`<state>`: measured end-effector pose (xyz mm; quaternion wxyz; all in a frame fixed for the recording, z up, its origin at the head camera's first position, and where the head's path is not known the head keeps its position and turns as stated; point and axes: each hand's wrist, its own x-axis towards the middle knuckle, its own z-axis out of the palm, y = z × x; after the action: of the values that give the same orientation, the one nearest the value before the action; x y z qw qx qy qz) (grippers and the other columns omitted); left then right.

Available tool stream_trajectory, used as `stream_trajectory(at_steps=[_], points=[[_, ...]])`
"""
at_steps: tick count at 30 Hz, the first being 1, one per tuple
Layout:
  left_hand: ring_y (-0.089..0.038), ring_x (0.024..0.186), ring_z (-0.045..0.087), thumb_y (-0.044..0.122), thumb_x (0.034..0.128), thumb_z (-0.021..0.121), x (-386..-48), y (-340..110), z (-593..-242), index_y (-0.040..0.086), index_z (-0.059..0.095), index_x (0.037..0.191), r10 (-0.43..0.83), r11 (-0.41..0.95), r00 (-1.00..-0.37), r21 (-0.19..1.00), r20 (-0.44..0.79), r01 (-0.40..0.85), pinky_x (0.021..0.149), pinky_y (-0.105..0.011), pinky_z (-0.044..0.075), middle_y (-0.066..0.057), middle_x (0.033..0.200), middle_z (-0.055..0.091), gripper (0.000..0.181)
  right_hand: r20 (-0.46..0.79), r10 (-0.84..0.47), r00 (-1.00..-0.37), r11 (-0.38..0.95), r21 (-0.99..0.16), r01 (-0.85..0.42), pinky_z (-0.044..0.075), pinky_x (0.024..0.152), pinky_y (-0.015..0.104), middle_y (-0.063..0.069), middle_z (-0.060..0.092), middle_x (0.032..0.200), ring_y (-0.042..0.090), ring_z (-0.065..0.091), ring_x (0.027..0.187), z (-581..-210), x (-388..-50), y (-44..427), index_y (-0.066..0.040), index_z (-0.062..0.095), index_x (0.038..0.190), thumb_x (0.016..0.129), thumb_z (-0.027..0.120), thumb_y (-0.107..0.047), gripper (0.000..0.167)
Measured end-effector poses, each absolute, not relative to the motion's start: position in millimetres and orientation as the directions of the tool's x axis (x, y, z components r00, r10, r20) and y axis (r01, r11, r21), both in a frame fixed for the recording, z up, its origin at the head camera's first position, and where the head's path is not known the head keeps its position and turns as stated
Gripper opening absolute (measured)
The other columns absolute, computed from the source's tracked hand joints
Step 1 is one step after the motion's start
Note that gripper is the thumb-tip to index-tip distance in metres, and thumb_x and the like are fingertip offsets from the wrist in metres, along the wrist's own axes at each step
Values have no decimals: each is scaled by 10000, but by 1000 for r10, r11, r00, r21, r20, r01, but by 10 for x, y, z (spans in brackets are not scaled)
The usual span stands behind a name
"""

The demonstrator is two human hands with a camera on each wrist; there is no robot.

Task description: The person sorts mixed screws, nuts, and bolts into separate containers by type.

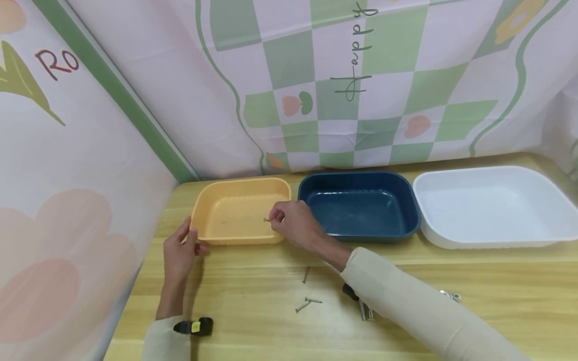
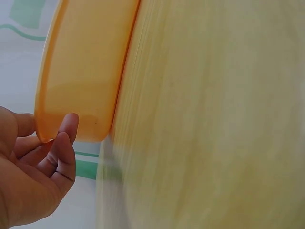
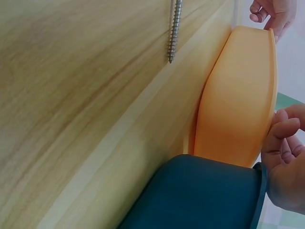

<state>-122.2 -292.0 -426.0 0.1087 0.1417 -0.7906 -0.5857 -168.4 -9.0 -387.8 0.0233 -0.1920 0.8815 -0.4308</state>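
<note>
My right hand (image 1: pixel 298 224) pinches a small screw (image 1: pixel 266 219) above the right side of the yellow-orange plastic tray (image 1: pixel 239 239). In the right wrist view that hand (image 3: pixel 288 152) is beside the tray's upper rim; the pinched screw is hidden there. With thumb and fingers, my left hand (image 1: pixel 178 250) grips the tray's front left corner, as the left wrist view of the hand (image 2: pixel 35 171) and tray (image 2: pixel 86 71) also shows. Several loose screws lie on the wooden table, among them one lone screw (image 1: pixel 306 275) and a touching pair (image 1: pixel 303 306).
A dark blue tray (image 1: pixel 361 237) stands right of the yellow-orange one, then a white tray (image 1: pixel 496 244). Beside my right sleeve lie longer bolts (image 1: pixel 363 310) and a black object (image 1: pixel 349 291); shiny metal pieces (image 1: pixel 451 296) are farther right. A patterned cloth (image 1: pixel 338 100) hangs behind.
</note>
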Motion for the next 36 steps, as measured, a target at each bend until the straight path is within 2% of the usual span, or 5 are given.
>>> stream_trajectory(at_steps=[11,24,36], points=[[-71,557,626,78,1045,484,-1225,-2933,-4256,8,409,1497,-355,273,-935,955,-7,-111,568,-207,551,-226,1395,542,463,135,-380,-915,571,-744,-347,514,661,259,-67,674,763,92,601,715,-3884,-1707,-144,-79,750,858,861,671,-26,95],[-70,556,623,75,1048,490,-1228,-2923,-4259,10,412,1497,-355,285,-935,952,-5,-113,560,-205,546,-222,1396,541,461,122,-361,-925,644,-684,-342,514,648,260,-85,673,749,79,599,695,-3891,-1704,-180,-170,731,782,843,704,-49,138],[-66,560,621,71,1049,490,-1228,-2925,-4265,10,403,1499,-349,280,-937,953,-9,-113,561,-203,545,-224,1407,530,463,135,-331,-934,653,-682,-331,522,649,268,-71,682,747,81,605,692,-3910,-1698,-192,-155,745,797,831,711,-51,115]])
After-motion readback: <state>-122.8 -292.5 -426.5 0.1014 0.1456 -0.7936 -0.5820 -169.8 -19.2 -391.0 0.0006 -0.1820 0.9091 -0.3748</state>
